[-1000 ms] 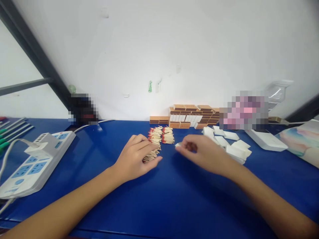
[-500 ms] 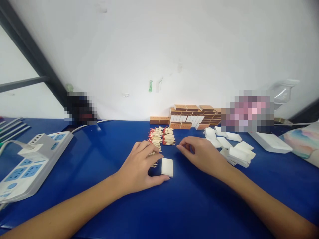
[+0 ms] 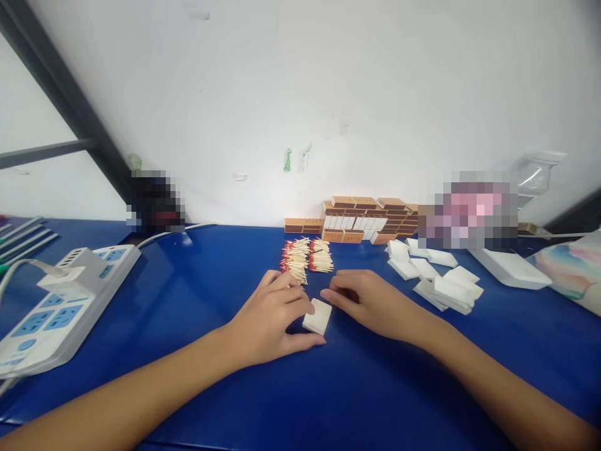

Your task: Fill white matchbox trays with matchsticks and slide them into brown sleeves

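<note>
On the blue table lies a small white matchbox tray (image 3: 319, 318), set at a slant. My left hand (image 3: 275, 313) is around its left side, with the index fingertip on its upper left part and the thumb at its near edge. Close by its upper right corner is my right hand (image 3: 370, 304), fingers curled in and thumb drawn near them; whatever they may hold is hidden. Beyond the hands lie two heaps of red-tipped matches, a left heap (image 3: 295, 257) and a right heap (image 3: 322, 257). My left hand covers the near part of the left heap.
Stacked matchboxes (image 3: 357, 219) stand against the wall. More white trays (image 3: 451, 291) lie scattered at the right, beside a white flat box (image 3: 511, 269). A power strip (image 3: 66, 313) with a plugged-in adapter takes up the left side. A clear bottle (image 3: 538, 175) stands far right.
The white tray has turned from nearly straight to slanted, with my left index finger now on it. My right hand has come left and nearer, to the tray's corner.
</note>
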### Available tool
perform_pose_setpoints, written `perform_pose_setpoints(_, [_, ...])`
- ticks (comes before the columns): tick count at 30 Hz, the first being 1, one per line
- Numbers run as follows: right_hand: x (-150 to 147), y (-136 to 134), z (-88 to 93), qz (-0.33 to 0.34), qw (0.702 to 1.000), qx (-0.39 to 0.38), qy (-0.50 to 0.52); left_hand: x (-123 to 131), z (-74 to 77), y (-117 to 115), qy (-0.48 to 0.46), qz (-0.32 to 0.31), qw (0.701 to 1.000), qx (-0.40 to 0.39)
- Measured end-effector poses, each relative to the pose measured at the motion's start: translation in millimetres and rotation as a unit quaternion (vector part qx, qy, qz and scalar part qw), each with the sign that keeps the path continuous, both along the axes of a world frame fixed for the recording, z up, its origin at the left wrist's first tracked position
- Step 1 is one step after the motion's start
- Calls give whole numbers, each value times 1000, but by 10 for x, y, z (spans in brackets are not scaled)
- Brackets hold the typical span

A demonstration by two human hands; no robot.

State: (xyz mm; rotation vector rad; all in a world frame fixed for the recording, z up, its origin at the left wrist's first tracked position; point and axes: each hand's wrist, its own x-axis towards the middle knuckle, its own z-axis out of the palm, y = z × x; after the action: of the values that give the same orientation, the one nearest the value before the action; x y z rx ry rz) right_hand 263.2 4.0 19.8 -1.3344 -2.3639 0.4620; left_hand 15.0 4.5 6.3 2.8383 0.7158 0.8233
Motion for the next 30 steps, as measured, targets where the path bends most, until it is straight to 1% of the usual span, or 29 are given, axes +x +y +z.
perform_pose_setpoints(2, [55, 81, -51, -17, 999, 38, 12, 3, -8, -1, -2, -7, 1000, -9])
perform_pose_setpoints(5, [107, 231, -163, -44, 990, 134, 18, 5, -24, -9, -7, -17, 1000, -14])
perform_pose_setpoints(7, [100, 327, -239, -49, 982, 182, 6, 4, -32, -14, -6, -18, 1000, -16])
perform_pose_setpoints(11, [30, 454, -336, -45, 969, 241, -29, 2, -19, -23, -8, -13, 1000, -20])
perform_pose_setpoints(14, [-3, 477, -350, -39, 963, 263, -53, 1, 4, -27, -14, -12, 1000, -11])
perform_pose_setpoints(19, [-18, 437, -301, -28, 951, 294, -90, -20, 27, -20, -11, -2, 1000, -1])
perform_pose_setpoints(23, [-28, 409, -263, -24, 950, 291, -107, -52, 29, -6, -13, 9, 1000, 11])
perform_pose_setpoints(30, [-19, 393, -243, -20, 949, 284, -134, -72, 8, 6, -18, 6, 999, 26])
